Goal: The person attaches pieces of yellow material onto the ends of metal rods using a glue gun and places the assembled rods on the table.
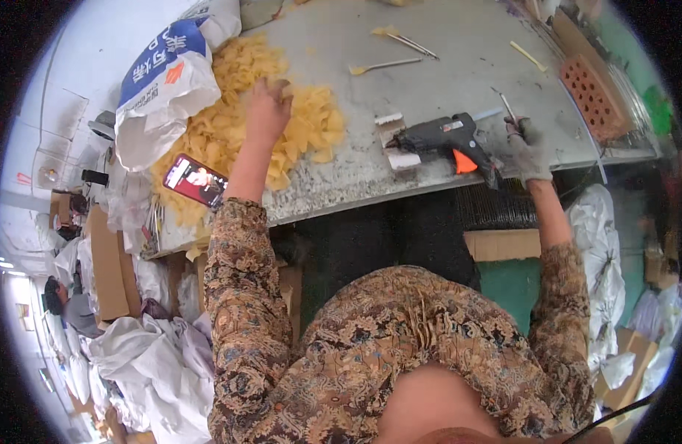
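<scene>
Over a heap of thin, pale yellow petal-shaped pieces [311,118], my bare left hand [268,109] bends its fingers together at the heap's surface. Whatever lies between those fingertips is too small to make out. My right hand [529,152], in a greyish glove, is closed around a thin stick [507,106] that points up and away from me. Just left of the glove lies a black glue gun [444,135] with an orange trigger, its nozzle toward the left. The nozzle end rests at a small white stained block [397,142].
A lit phone [195,180] lies on the heap's near edge. Behind it slumps a white and blue sack [167,89]. Thin sticks with yellow tips [385,66] lie farther back. An orange-red perforated brick [594,98] stands at the right. White sacks [160,370] crowd the lower left.
</scene>
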`<state>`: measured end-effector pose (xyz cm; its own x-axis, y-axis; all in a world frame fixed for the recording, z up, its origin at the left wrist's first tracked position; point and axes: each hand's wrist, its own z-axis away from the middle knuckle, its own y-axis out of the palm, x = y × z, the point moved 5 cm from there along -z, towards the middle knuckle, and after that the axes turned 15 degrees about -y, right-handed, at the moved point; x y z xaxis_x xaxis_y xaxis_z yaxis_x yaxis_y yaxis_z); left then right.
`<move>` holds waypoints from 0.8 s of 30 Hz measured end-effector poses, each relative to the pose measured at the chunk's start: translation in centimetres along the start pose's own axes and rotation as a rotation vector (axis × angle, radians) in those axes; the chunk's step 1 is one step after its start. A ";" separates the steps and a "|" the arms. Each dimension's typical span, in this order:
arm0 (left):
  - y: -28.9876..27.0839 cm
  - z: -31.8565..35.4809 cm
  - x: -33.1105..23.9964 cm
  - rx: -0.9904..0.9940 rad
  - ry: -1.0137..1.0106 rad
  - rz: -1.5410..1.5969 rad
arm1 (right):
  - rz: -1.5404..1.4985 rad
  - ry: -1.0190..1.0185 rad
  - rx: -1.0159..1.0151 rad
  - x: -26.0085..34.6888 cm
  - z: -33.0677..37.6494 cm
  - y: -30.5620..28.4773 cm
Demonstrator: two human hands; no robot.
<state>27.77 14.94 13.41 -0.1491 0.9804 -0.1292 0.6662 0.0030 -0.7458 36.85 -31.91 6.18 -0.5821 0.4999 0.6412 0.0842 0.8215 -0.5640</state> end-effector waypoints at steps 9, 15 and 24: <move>-0.9 0.6 0.5 0.282 -0.306 0.015 | -0.113 0.041 0.012 6.5 5.3 -0.3; -1.5 1.2 1.8 0.248 -0.443 0.079 | 0.297 -0.050 0.184 9.8 4.9 -0.6; -2.2 1.4 1.9 0.294 -0.483 0.279 | 0.429 0.079 0.481 10.1 3.3 0.1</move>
<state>24.94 16.55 13.88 -0.3580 0.7364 -0.5740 0.5094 -0.3611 -0.7811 28.24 -27.65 10.87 -0.5146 0.7903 0.3327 -0.0864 0.3382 -0.9371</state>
